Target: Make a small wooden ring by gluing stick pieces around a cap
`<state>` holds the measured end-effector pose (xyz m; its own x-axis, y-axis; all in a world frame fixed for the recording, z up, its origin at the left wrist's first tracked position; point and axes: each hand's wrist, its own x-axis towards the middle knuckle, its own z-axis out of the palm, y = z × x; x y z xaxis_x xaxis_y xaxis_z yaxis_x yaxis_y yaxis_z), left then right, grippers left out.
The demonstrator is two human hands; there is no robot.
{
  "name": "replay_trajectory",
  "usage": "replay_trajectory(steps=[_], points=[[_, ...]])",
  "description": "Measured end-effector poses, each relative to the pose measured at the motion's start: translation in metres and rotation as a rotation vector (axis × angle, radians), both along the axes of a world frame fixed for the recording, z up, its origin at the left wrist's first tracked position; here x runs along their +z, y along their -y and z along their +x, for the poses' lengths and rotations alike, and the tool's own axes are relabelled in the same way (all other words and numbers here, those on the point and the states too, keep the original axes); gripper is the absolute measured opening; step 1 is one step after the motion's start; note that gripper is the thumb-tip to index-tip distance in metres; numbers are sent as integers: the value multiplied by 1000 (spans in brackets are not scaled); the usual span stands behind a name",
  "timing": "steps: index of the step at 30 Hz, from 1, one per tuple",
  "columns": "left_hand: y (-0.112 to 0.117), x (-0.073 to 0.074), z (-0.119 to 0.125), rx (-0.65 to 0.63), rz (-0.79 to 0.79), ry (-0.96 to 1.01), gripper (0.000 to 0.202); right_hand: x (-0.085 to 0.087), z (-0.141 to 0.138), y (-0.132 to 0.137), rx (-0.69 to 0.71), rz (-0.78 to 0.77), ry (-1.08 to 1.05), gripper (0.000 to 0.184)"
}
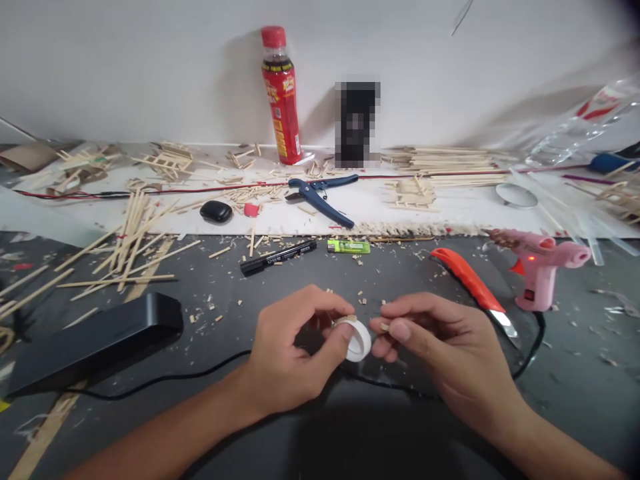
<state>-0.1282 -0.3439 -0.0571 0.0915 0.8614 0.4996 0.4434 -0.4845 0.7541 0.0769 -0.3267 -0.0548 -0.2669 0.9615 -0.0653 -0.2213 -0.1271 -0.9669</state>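
Note:
My left hand point(295, 347) is closed around a small white ring of tape point(359, 343), thumb and fingers pinching it low over the dark table. My right hand point(430, 340) is right beside it, fingers pinched on a tiny piece of wood point(385, 327) held against the ring's right side. Both hands hover near the table's front middle. A small wooden bit point(345, 321) sits on top of the ring under my left fingertips.
An orange utility knife point(470, 280) and pink glue gun point(543, 267) lie to the right, its black cable point(150, 381) running under my hands. A black marker point(277, 257), green lighter point(349, 246), blue cutter point(320, 197), red bottle point(281, 93) and several wooden sticks point(130, 240) lie behind. A black box point(95, 340) sits left.

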Motion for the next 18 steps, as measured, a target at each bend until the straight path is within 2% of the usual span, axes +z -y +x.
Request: replay_trajectory(steps=[9, 15, 18], points=[[5, 2, 4, 23, 166, -111, 7, 8, -3, 6, 47, -43, -15, 7], [6, 6, 7, 105, 207, -157, 10, 8, -7, 12, -55, 6, 72, 6], [5, 9, 7, 107, 202, -184, 9, 6, -8, 15, -98, 41, 153, 4]])
